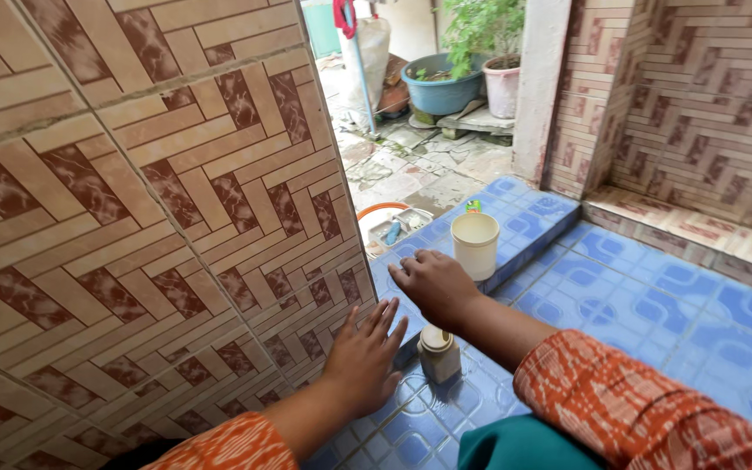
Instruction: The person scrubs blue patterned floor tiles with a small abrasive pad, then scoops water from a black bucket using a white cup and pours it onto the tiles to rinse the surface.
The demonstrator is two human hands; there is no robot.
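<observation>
One cream plastic cup (475, 244), one small beige capped bottle (438, 353). The bottle stands at three o'clock of the flat, spread left hand (364, 357); the right hand (436, 285), loosely curled and empty, hovers at its twelve.

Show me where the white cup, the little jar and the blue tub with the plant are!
white cup (475, 248): head view, on the middle of its side wall.
little jar (438, 355): head view, on its pale body below the cap.
blue tub (439, 91): head view, on its front wall.
</observation>
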